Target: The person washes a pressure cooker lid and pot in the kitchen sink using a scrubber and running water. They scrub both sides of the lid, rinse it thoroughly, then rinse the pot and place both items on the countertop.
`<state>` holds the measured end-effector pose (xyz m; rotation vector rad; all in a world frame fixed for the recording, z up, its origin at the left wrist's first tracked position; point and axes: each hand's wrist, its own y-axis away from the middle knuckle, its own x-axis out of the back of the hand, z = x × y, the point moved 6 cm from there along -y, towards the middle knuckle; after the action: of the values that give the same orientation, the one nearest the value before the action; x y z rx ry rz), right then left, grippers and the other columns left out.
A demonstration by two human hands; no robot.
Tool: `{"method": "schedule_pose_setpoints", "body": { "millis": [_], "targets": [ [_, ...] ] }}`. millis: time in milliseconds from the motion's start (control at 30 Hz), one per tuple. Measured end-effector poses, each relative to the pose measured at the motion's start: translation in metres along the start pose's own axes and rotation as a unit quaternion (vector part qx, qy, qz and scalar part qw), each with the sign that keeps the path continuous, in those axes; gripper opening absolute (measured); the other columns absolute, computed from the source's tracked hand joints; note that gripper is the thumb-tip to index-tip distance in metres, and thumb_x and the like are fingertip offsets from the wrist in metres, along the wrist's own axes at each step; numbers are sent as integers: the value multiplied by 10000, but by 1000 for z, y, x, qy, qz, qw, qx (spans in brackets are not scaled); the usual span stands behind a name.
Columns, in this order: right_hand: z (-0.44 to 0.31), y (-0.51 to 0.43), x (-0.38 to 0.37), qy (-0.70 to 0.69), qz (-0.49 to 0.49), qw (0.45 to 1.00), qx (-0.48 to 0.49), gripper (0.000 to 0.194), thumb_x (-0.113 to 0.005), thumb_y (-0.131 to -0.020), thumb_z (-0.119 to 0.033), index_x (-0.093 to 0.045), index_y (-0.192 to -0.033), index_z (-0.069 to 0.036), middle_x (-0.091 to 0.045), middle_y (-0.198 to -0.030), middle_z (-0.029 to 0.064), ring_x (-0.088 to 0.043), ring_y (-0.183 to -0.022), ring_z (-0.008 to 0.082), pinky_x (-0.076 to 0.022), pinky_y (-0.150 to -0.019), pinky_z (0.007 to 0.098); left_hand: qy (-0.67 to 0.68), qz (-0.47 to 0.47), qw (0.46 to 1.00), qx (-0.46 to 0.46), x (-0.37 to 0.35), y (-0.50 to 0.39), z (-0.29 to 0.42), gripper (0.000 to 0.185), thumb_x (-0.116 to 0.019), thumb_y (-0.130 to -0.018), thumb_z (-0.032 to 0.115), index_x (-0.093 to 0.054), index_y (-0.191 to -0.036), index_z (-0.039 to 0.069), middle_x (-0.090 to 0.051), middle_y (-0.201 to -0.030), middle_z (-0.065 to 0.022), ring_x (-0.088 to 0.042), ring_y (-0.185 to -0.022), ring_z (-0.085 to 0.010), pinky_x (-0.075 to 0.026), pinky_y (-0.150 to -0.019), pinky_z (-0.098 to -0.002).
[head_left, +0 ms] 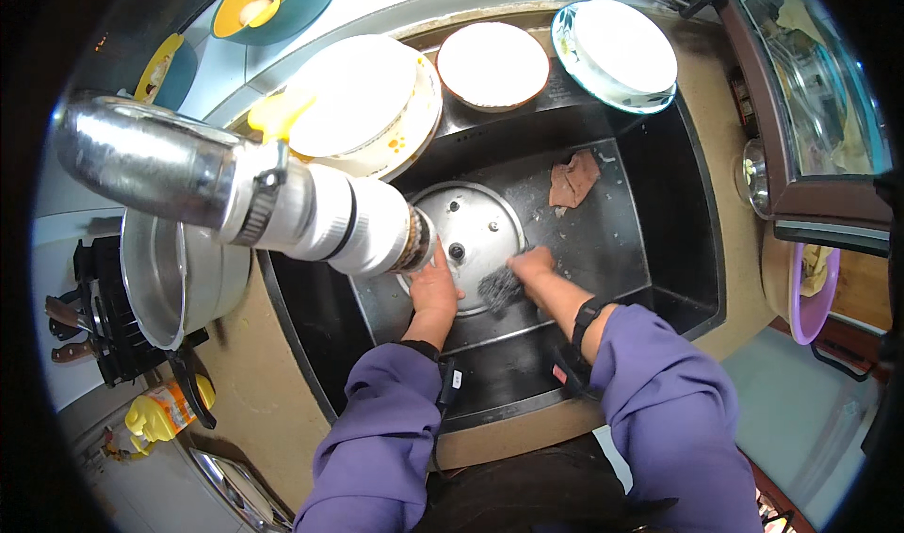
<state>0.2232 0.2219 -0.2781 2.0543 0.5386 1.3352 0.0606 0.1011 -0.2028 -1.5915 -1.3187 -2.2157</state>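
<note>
A round metal pot lid [487, 208], probably from a pressure cooker, lies in the black sink [628, 250] with knobs and fittings showing on its face. My left hand [432, 293] holds the lid at its near left side; the faucet end hides some fingertips. In my right hand [533, 266] is a grey scouring pad [500, 290], pressed near the lid's right edge. The metal faucet [148, 159] with its white extension [318, 208] reaches over the lid from the left. A crumpled brownish cloth [573, 180] sits on the sink floor beyond my right hand.
Overturned bowls [353, 95], [493, 63] and a leaf-patterned bowl [621, 49] line the sink's back ledge. At left stand an aluminium pot [212, 279] with a black handle, a knife rack [106, 314] and a yellow bottle [166, 409]. A purple-rimmed basin [819, 293] is at right.
</note>
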Motion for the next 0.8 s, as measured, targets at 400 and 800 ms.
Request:
{"method": "schedule_pose_setpoints", "body": {
  "millis": [400,800],
  "targets": [
    [3,6,7,-8,79,995,68,240,-703,-597,-156,-629,-748,15,-634,-858,214,-620,-835,361,-485,-750,385,-53,21,998,-10,-5,0,-1,1174,-826,-523,304,-64,-1406,177,-43,-1437,-191,-200,-1194,-587,-497,-833,-443],
    [29,9,-44,-442,-21,873,-205,240,-611,-703,-16,-538,-928,23,-580,-809,148,-598,-632,290,-440,-450,498,-44,27,999,-8,-1,2,-1,1168,-820,-533,323,-60,-1407,179,-43,-1433,-196,-201,-1190,-588,-466,-878,-434]
  ]
}}
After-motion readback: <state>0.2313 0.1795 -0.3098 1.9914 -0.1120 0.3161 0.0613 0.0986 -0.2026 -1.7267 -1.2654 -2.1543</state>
